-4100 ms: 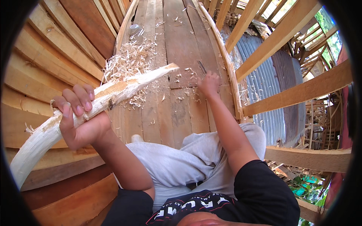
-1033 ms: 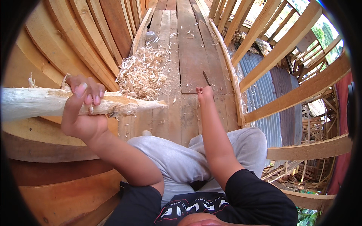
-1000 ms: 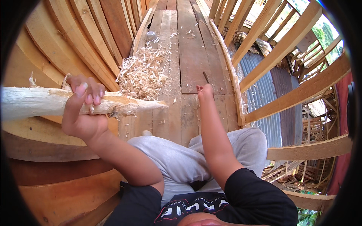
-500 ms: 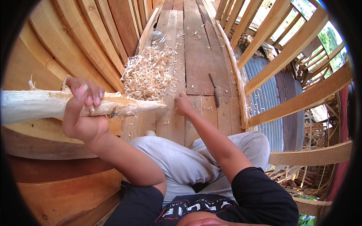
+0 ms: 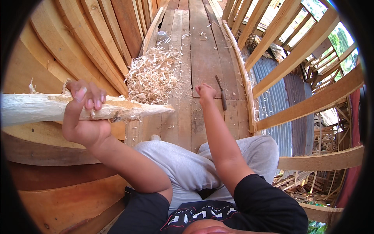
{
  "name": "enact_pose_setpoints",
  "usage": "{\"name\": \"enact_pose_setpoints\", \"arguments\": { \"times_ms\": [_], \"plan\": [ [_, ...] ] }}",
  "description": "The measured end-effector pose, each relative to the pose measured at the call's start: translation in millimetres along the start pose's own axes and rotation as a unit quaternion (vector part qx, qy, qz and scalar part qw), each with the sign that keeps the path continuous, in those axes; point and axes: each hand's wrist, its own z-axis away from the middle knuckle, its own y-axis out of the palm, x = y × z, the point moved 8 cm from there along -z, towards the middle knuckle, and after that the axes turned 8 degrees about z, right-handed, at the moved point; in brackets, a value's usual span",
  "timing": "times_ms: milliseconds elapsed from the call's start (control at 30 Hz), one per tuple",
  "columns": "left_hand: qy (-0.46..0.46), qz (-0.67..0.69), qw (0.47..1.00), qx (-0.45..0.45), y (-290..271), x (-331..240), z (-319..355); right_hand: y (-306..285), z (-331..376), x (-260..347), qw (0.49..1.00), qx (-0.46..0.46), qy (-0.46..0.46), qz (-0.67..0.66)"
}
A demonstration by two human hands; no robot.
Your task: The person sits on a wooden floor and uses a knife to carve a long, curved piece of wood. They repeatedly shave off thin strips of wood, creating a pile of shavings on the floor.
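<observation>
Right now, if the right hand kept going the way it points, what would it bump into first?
Probably the dark narrow tool lying on the plank floor; the right hand sits just beside it, though depth is hard to judge.

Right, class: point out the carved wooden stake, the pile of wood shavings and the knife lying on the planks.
carved wooden stake [image 5: 39, 107], head view, on its pale shaft left of the gripping hand.
pile of wood shavings [image 5: 154, 76], head view, on the middle of the heap.
knife [image 5: 221, 93], head view, midway along it.
</observation>
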Motion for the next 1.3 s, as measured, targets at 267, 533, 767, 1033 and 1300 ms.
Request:
{"name": "enact_pose_setpoints", "arguments": {
  "times_ms": [267, 533, 767, 1033, 1300],
  "plan": [
    [-0.008, -0.01, 1.0, -0.005, -2, 6, -2, 69, 17, 28, 0.835, 0.234, -0.21, 0.451],
    [-0.006, -0.012, 1.0, 0.01, 2, 10, -3, 44, 29, -24, 0.792, 0.108, -0.307, 0.516],
    [-0.006, -0.003, 1.0, 0.025, -8, 4, -6, 24, 67, 20, 0.823, 0.002, -0.28, 0.494],
    [-0.014, 0.02, 0.998, 0.059, 0, 3, -4, -6, 115, -43, 0.895, 0.315, -0.124, 0.291],
    [-0.017, 0.029, 0.997, 0.067, 8, -1, 0, -59, 137, -36, 0.815, -0.028, 0.072, 0.574]
  ]
}}
